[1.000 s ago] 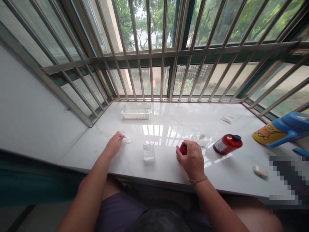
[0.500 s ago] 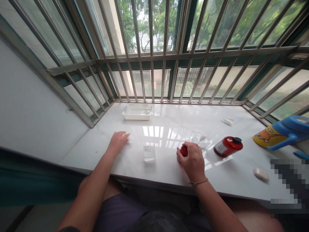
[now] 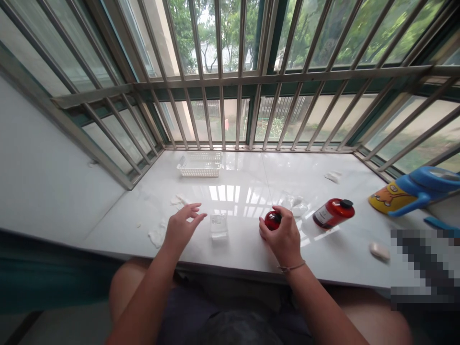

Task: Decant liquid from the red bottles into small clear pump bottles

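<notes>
My right hand (image 3: 287, 235) is wrapped round a small red bottle (image 3: 272, 220) with a dark cap, which stands on the white counter. Empty and with its fingers apart, my left hand (image 3: 182, 226) hovers left of a clear square container (image 3: 219, 226). Beside that hand lies a crumpled white tissue (image 3: 156, 236), and more white scraps (image 3: 178, 200) lie just beyond its fingers. A larger red bottle (image 3: 332, 213) with a black cap and white label stands to the right. Behind my right hand rests a crumpled clear plastic wrapper (image 3: 298, 206).
A white perforated basket (image 3: 199, 171) sits at the back left. Far right are a blue and yellow jug (image 3: 406, 194) with a handle and a pale rounded object (image 3: 379, 251). White paper (image 3: 333, 177) lies at the back right. Metal bars (image 3: 239, 115) border the counter.
My left hand has come away from the white tissue, its fingers now apart and nearer the clear container. My right hand stays on the small red bottle. The view has shifted slightly.
</notes>
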{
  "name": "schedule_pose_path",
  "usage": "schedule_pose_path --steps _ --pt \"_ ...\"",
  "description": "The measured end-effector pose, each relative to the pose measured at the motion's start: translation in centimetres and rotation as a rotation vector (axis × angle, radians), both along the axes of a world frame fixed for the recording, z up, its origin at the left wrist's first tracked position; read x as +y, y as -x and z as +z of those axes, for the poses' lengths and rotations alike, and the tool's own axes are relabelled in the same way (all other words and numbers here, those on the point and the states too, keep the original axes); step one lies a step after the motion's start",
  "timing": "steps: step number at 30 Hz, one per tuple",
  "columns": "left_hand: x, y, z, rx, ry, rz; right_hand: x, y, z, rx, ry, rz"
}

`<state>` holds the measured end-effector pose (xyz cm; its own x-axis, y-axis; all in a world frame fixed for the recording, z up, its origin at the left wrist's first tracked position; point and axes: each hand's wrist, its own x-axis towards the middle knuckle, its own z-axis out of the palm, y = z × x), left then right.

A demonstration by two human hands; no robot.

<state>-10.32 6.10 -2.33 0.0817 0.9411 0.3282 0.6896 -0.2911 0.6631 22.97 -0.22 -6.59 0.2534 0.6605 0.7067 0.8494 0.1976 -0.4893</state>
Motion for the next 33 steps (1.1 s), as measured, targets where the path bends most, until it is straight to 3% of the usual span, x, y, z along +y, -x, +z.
schedule_pose_path --steps 6,14,20,27,33 --pt "-4.2 -8.8 2.0 -0.132 -0.182 -0.386 -0.2 -0.2 -0.3 0.132 0.016 0.078" --pt "-5.0 -17.6 1.3 -0.135 -0.089 -0.571 -0.4 -0.6 -1.2 0.221 -0.001 0.313" --pt "-4.5 -19.2 -0.1 -0.201 0.02 -0.593 -0.4 -0.4 -1.1 0.188 -0.016 0.311" --pt "-4.0 -19.4 0.3 -0.431 0.104 -0.451 -0.2 -0.1 -1.6 0.211 -0.022 0.329" --pt "-4.1 -18.8 0.0 -0.398 0.127 -0.484 -0.3 -0.1 -1.4 0.18 -0.011 0.322"
